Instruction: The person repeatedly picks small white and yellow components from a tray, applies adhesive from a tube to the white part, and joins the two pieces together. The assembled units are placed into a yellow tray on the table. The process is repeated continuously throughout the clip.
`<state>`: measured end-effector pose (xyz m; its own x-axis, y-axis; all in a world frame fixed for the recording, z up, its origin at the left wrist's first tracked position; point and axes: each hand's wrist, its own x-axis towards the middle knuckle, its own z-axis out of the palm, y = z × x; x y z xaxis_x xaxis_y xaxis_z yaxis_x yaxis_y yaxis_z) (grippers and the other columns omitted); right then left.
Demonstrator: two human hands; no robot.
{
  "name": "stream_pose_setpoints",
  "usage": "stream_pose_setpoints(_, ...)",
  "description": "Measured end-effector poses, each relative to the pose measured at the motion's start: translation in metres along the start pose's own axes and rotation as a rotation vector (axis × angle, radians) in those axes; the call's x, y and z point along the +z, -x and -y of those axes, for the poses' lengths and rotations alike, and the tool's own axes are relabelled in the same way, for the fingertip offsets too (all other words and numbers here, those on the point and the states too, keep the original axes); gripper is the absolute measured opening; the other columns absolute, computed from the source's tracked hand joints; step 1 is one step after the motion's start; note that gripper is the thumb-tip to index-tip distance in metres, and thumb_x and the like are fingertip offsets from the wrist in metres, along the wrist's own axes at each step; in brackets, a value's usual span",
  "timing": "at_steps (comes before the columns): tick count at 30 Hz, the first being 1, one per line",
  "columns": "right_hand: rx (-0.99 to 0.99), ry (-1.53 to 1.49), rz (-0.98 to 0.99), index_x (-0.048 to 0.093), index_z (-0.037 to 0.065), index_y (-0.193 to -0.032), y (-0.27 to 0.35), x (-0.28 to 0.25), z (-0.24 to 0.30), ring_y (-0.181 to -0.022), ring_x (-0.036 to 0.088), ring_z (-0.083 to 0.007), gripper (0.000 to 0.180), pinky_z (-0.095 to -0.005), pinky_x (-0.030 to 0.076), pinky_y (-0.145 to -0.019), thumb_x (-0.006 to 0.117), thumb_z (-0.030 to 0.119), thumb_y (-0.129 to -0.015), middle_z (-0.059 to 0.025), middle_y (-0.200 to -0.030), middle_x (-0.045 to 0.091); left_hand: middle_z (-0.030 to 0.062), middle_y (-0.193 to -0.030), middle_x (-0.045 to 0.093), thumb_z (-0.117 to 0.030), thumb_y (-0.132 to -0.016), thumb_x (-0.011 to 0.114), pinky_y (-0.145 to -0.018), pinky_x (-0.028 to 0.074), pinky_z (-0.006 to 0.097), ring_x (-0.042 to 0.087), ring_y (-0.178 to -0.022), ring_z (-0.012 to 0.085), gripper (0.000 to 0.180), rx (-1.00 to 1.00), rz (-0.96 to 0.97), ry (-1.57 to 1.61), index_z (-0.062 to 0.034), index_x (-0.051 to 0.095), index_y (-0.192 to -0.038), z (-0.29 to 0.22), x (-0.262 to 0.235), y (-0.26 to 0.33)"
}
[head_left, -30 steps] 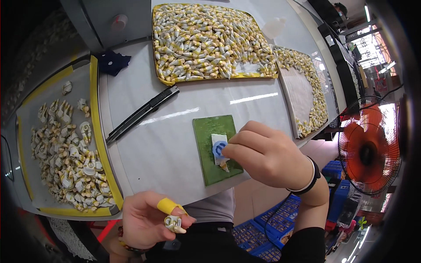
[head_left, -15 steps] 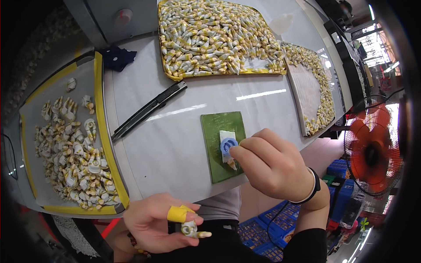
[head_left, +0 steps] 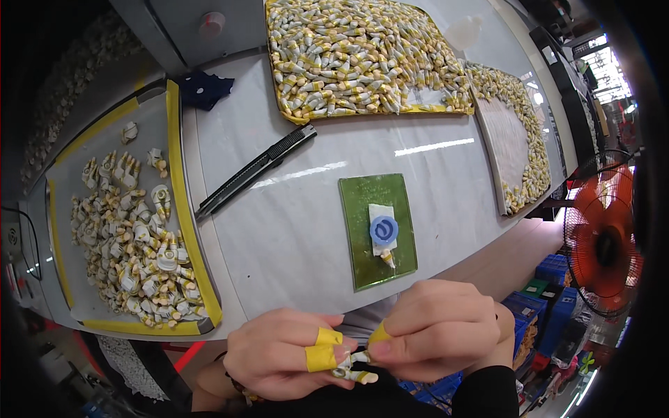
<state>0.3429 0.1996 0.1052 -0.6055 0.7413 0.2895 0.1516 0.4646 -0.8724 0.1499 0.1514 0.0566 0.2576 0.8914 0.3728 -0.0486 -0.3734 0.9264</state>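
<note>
Black utility knife (head_left: 254, 171) on table (head_left: 306, 230); red fan (head_left: 603, 240) at right.

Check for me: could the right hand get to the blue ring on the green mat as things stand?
Probably yes, once freed. The blue ring sits uncovered on the green mat, just ahead of the right hand, with nothing between them. But that hand and the left hand are both pinching a small white-and-yellow part.

Small wrapped piece (head_left: 354, 369) largely hidden between the fingertips of both hands. Top tray (head_left: 293, 115) cut off by the upper edge. Fan (head_left: 603, 237) partly lost at the dark rim.
</note>
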Motion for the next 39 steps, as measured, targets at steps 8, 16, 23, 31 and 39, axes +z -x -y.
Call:
stream_pose_setpoints(8, -0.117, -0.035, 0.074, 0.061, 0.000, -0.074, -0.006, 0.002, -0.004, -0.054, 0.058, -0.0206, 0.016, -0.0280, 0.048, -0.046, 0.073, -0.003, -0.064, -0.0097, -0.071, 0.061, 0.0110, -0.080, 0.064, -0.007, -0.064, 0.079, -0.068, 0.057, 0.035, 0.063, -0.069, 0.0240, 0.031, 0.072, -0.085, -0.103, -0.0008, 0.061, -0.089, -0.006, 0.001, 0.002)
stream_pose_setpoints(16, -0.096, 0.001, 0.027, 0.061, 0.001, -0.073, -0.005, 0.006, -0.002, -0.054, 0.058, -0.0205, 0.017, -0.0273, 0.048, -0.046, 0.074, -0.004, -0.062, -0.0097, -0.070, 0.061, 0.0108, -0.081, 0.064, -0.010, -0.065, 0.079, -0.068, 0.056, 0.035, 0.063, -0.070, 0.0234, 0.029, 0.073, -0.092, -0.103, -0.0012, 0.060, -0.086, -0.004, 0.002, 0.003)
stream_pose_setpoints(23, -0.019, 0.141, -0.094, 0.064, 0.004, -0.074, -0.004, 0.011, 0.007, -0.054, 0.058, -0.0194, 0.022, -0.0259, 0.047, -0.048, 0.075, -0.003, -0.057, -0.0064, -0.068, 0.061, 0.0081, -0.080, 0.065, -0.018, -0.066, 0.080, -0.068, 0.055, 0.036, 0.064, -0.070, 0.0239, 0.036, 0.027, -0.154, -0.354, -0.0058, 0.055, -0.089, -0.010, 0.009, -0.005)
stream_pose_setpoints(31, -0.051, -0.205, 0.027, 0.067, 0.003, -0.086, -0.008, -0.002, -0.018, -0.064, 0.055, -0.0170, 0.019, -0.0258, 0.041, -0.056, 0.071, -0.001, -0.068, -0.0051, -0.075, 0.058, 0.0156, -0.091, 0.064, 0.000, -0.077, 0.067, -0.076, 0.051, 0.030, 0.063, -0.079, 0.0158, 0.027, -0.414, -0.253, 0.702, 0.0070, 0.058, -0.101, -0.008, 0.010, 0.009)
stream_pose_setpoints(39, 0.034, -0.269, 0.228, 0.068, 0.009, -0.079, -0.015, -0.001, -0.019, -0.066, 0.047, -0.0152, 0.012, -0.0247, 0.036, -0.054, 0.076, 0.010, -0.069, -0.0026, -0.078, 0.047, 0.0142, -0.088, 0.065, 0.002, -0.075, 0.069, -0.075, 0.050, 0.027, 0.063, -0.080, 0.0149, 0.021, -0.447, -0.164, 0.774, 0.0073, 0.061, -0.094, -0.005, 0.006, 0.012)
